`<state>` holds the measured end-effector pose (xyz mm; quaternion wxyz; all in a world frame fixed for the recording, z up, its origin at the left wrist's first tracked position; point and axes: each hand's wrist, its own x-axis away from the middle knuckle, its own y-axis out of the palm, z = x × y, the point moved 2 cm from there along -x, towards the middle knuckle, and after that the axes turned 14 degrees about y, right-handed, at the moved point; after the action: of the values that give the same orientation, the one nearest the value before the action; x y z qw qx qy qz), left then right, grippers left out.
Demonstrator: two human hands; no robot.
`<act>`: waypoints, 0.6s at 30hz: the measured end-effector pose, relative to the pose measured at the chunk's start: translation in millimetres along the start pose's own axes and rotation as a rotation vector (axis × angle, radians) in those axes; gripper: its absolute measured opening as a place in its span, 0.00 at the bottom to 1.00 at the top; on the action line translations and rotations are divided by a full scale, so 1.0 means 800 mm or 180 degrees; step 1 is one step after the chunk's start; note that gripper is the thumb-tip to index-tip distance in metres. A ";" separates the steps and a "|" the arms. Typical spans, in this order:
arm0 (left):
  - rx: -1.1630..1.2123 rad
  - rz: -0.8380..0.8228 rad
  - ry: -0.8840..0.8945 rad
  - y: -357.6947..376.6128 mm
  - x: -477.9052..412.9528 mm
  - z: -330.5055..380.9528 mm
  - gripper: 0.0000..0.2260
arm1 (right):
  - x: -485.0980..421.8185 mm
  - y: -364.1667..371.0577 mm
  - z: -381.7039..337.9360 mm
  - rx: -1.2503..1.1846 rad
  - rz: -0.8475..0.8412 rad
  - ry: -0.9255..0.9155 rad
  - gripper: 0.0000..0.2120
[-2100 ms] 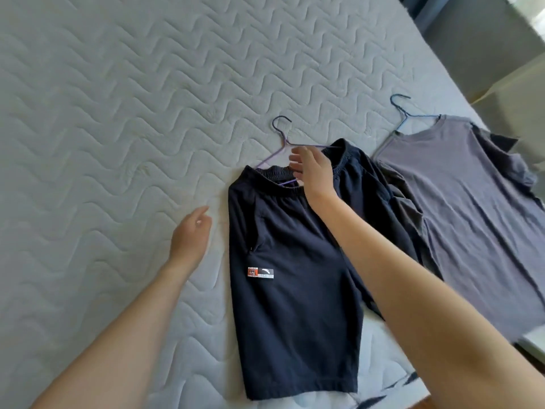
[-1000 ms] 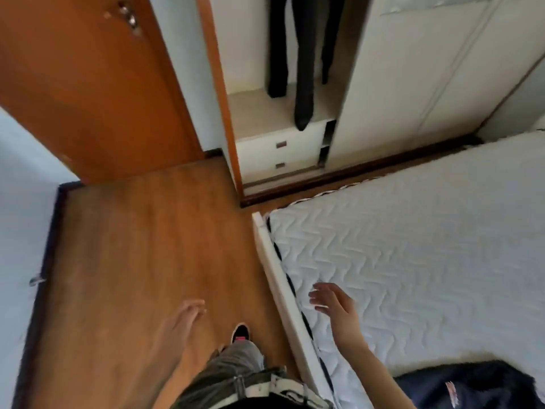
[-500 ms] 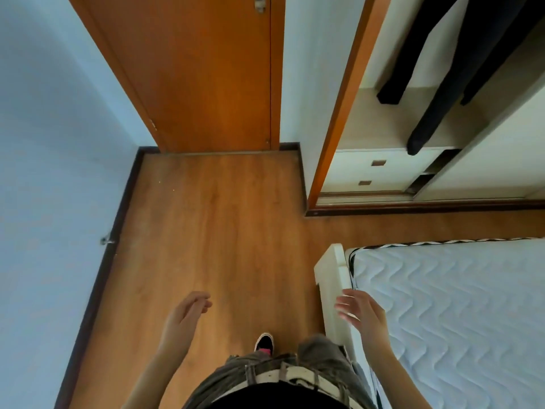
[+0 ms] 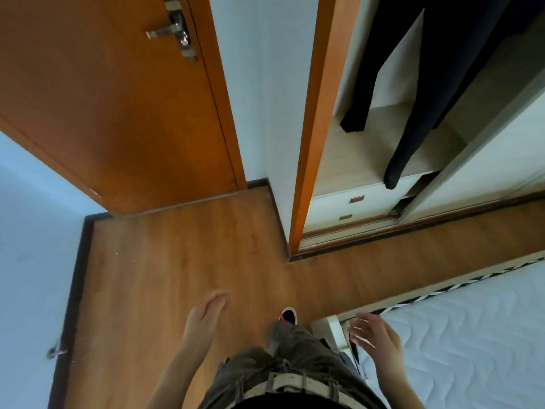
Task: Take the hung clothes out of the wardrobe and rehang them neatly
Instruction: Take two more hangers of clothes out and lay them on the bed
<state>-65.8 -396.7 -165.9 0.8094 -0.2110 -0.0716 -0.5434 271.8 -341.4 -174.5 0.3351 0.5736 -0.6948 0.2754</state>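
Note:
The open wardrobe [image 4: 330,160] stands at the upper right, framed by an orange wooden post. Dark clothes [image 4: 418,93] hang inside it, their ends dangling over a pale shelf. My left hand [image 4: 206,314] is low in the middle, empty, fingers loosely together and extended over the floor. My right hand [image 4: 374,335] hovers empty with fingers spread above the corner of the bed [image 4: 460,338]. Both hands are well short of the wardrobe. The shorts and shirt laid on the bed are out of view.
A closed orange door [image 4: 118,93] with a metal handle [image 4: 174,32] fills the upper left. Two white drawers [image 4: 351,208] sit under the wardrobe shelf. Wooden floor [image 4: 177,261] runs between me and the wardrobe. A pale wall is at left.
I have let go of the shorts on the bed and turned away to face the wardrobe and door. Both hands dropped, empty, and the wardrobe has come nearer.

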 end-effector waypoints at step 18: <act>-0.0636 -0.1647 0.0377 0.094 -0.291 0.161 0.10 | -0.134 0.087 -0.230 -0.0523 0.0685 -0.0443 0.13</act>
<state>-75.4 -120.6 -150.0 0.6217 -0.2323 -0.0217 -0.7477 243.9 -121.4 -143.7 0.3005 0.4842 -0.7941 0.2116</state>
